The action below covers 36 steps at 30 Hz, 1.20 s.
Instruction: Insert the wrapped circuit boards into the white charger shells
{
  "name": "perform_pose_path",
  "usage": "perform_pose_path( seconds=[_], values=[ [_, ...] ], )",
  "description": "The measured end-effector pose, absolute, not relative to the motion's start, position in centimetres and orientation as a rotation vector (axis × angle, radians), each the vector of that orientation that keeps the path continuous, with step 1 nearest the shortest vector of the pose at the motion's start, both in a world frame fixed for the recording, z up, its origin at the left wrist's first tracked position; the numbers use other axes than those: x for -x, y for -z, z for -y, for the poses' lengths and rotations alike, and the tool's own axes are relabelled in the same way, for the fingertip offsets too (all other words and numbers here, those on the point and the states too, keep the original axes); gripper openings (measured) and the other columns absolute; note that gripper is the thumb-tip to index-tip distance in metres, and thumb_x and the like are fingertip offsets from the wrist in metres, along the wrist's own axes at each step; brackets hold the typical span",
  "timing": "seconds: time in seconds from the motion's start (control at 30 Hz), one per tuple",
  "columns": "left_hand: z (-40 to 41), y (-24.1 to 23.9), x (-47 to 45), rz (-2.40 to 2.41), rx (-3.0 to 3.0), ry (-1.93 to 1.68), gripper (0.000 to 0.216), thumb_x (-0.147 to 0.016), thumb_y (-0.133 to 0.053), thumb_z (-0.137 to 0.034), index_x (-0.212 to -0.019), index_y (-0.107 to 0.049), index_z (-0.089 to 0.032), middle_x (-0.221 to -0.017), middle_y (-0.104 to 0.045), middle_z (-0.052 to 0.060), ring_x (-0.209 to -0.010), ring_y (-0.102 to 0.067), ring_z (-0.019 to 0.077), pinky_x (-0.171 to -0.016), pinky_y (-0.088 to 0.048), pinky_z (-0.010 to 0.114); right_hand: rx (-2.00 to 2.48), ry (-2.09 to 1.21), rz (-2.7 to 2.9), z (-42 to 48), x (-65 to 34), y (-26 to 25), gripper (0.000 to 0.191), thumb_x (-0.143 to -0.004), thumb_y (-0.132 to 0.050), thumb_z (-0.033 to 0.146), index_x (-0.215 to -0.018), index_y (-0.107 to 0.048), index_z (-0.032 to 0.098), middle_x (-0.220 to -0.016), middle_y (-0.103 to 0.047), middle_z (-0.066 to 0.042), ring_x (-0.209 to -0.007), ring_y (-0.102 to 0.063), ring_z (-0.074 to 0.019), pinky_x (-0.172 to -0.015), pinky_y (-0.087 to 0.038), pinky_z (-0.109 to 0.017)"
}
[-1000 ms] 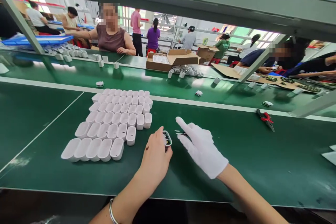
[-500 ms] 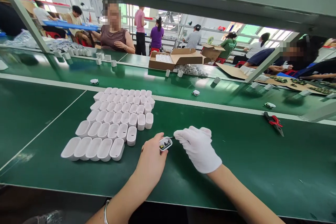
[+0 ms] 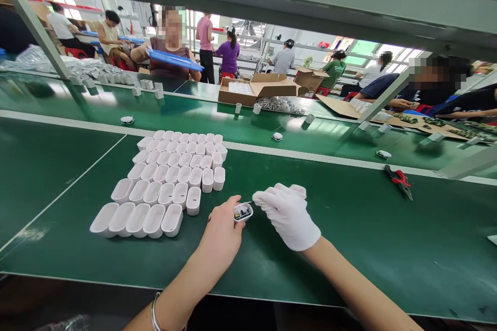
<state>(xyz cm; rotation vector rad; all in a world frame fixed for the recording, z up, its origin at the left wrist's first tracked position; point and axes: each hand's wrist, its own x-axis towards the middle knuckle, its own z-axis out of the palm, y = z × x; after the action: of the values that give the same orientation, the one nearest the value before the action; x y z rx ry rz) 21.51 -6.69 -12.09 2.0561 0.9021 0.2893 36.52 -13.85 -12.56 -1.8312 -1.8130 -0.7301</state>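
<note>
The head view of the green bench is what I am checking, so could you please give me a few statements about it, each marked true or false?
1. The left hand holds a small white case with parts inside. True.
2. The right hand is bare. False: it wears a white glove.
3. The pliers lie on the bench. True.
4. The rows of white cups stand to the right of the right hand. False: they stand to its left.
5. The left wrist wears a bracelet. True.

Right hand (image 3: pixel 285 214) now curled, nearer white case (image 3: pixel 249 215); blue tray (image 3: pixel 174 60) farther right
</note>
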Motion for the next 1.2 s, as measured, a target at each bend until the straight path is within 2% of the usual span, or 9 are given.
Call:
perform_pose_path(
  seconds=[0.17, 0.43, 0.87, 1.0, 1.2],
  values=[
    [6.5, 11.89, -21.62, -0.892, -2.036, -0.284, 0.049, -0.08, -0.055, -0.003, -0.127, -0.052, -0.014, -0.118, -0.064, 0.01, -0.112, -0.058, 0.0279, -0.098, -0.042, 0.04, 1.855, 0.75, 1.819, 13.83, -36.07, 12.77, 0.035, -0.095, -0.041, 0.021, -0.067, -0.062, 0.023, -0.05, -0.056, 0.004, -0.052, -0.037, -0.0101, -0.063, -0.016, -0.033],
    [6.53, 11.91, -21.6, -0.905, -2.022, -0.273, 0.049, -0.081, -0.054, -0.006, -0.128, -0.051, -0.016, -0.119, -0.064, 0.01, -0.11, -0.059, 0.0285, -0.096, -0.043, 0.04, 1.862, 0.774, 1.728, 14.17, -36.11, 13.26, 0.032, -0.09, -0.044, 0.013, -0.065, -0.061, 0.023, -0.05, -0.055, 0.006, -0.05, -0.036, -0.009, -0.063, -0.017, -0.032],
    [6.45, 12.1, -21.62, -0.896, -2.035, -0.295, 0.05, -0.08, -0.053, -0.005, -0.128, -0.051, -0.016, -0.118, -0.065, 0.01, -0.11, -0.059, 0.0263, -0.097, -0.042, 0.037, 1.826, 0.804, 1.759, 13.79, -35.78, 13.31, 0.033, -0.092, -0.043, 0.018, -0.065, -0.06, 0.023, -0.052, -0.056, 0.006, -0.051, -0.037, -0.0092, -0.063, -0.017, -0.033],
    [6.4, 11.98, -21.61, -0.891, -2.037, -0.296, 0.049, -0.08, -0.052, -0.006, -0.128, -0.051, -0.016, -0.118, -0.065, 0.01, -0.111, -0.058, 0.0269, -0.097, -0.042, 0.038, 1.866, 0.811, 1.707, 13.99, -35.8, 13.38, 0.033, -0.089, -0.042, 0.011, -0.065, -0.061, 0.023, -0.051, -0.056, 0.006, -0.05, -0.037, -0.009, -0.063, -0.018, -0.033],
    [6.43, 12.09, -21.55, -0.895, -2.035, -0.309, 0.049, -0.08, -0.052, -0.006, -0.128, -0.051, -0.016, -0.116, -0.065, 0.01, -0.111, -0.058, 0.0272, -0.098, -0.042, 0.04, 1.869, 0.829, 1.752, 14.08, -35.64, 13.22, 0.031, -0.091, -0.044, 0.014, -0.066, -0.06, 0.024, -0.052, -0.056, 0.006, -0.051, -0.037, -0.0094, -0.063, -0.018, -0.032]
  ],
)
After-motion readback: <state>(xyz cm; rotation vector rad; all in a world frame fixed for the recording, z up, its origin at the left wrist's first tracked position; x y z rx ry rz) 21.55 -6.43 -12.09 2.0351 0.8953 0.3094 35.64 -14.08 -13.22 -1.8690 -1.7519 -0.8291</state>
